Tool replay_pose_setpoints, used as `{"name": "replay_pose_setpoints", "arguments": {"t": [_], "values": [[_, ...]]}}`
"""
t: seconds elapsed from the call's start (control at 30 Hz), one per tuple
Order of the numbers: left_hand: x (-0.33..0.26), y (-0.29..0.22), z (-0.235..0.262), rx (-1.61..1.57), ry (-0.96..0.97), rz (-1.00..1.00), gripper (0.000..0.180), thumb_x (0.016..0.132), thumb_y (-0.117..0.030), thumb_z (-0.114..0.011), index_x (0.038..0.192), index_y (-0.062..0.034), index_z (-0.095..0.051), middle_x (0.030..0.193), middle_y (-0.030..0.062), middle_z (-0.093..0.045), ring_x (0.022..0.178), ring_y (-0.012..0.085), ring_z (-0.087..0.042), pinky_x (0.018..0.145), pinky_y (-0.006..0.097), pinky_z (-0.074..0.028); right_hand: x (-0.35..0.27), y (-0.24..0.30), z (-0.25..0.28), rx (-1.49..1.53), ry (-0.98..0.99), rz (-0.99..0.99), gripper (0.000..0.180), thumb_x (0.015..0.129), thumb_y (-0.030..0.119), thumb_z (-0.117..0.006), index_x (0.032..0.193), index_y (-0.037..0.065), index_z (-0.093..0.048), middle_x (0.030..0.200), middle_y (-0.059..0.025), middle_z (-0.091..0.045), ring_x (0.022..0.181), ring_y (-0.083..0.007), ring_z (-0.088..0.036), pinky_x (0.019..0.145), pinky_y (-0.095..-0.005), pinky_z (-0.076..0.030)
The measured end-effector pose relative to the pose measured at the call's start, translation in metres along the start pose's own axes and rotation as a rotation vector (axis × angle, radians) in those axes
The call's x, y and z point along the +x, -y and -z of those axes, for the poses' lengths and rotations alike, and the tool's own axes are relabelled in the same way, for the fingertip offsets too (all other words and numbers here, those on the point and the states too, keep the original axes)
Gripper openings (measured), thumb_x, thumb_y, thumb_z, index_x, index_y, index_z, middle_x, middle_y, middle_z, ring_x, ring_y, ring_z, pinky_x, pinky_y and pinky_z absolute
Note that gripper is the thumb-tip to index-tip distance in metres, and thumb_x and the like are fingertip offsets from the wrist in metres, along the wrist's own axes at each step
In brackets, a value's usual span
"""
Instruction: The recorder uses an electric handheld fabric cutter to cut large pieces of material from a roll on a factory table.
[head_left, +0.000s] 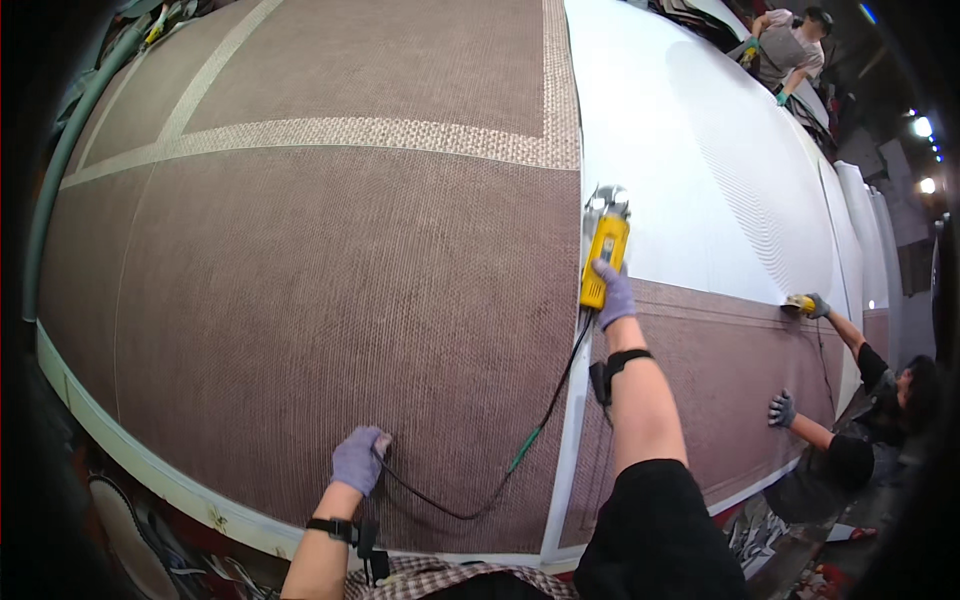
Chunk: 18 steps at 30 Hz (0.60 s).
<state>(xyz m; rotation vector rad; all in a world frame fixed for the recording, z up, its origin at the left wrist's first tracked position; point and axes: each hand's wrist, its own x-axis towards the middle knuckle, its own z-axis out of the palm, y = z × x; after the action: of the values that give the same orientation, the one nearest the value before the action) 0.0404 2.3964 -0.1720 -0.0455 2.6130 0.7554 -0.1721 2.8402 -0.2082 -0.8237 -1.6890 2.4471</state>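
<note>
My right hand, in a purple glove, grips a yellow handheld electric rotary cutter with a silver head. The cutter lies along the right edge of a brown woven carpet sheet, where white backing shows beside it. A black power cord with a green band trails from the cutter's rear back toward me. Closer to my body, my left hand, also purple-gloved, is closed around the other stretch of this cord, just above the brown sheet.
A white sheet spreads beyond the cutter, with a second brown sheet nearer. At right, a person's gloved hand works another yellow cutter. Another person stands at the far right. A grey-green roll borders the left.
</note>
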Motion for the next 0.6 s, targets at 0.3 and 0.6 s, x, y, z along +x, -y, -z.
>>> {"name": "replay_pose_setpoints", "arguments": {"t": [0.3,0.6], "values": [[-0.082,0.030,0.037,-0.183,-0.088,0.001,0.016,0.084,-0.020,-0.057,0.092,-0.0064,-0.062,0.093,0.0161,-0.061,0.085,0.0338,-0.058,0.076,0.038,-0.047,-0.259,-0.008,0.067,-0.098,-0.076,-0.278,0.050,0.070,0.013,-0.068,0.114,0.008,-0.044,0.086,-0.0078,-0.055,0.070,-0.0217,-0.060,0.060,-0.0345,-0.054],[-0.169,0.088,0.163,-0.333,-0.615,-0.090,0.001,0.082,-0.006,-0.057,0.082,-0.0063,-0.058,0.075,0.0028,-0.052,0.068,0.0137,-0.052,0.063,0.027,-0.045,-0.410,0.040,0.146,-0.207,-0.019,-0.169,0.055,0.067,0.014,-0.072,0.115,0.007,-0.047,0.089,-0.0067,-0.056,0.074,-0.0203,-0.059,0.066,-0.0342,-0.054]]}}
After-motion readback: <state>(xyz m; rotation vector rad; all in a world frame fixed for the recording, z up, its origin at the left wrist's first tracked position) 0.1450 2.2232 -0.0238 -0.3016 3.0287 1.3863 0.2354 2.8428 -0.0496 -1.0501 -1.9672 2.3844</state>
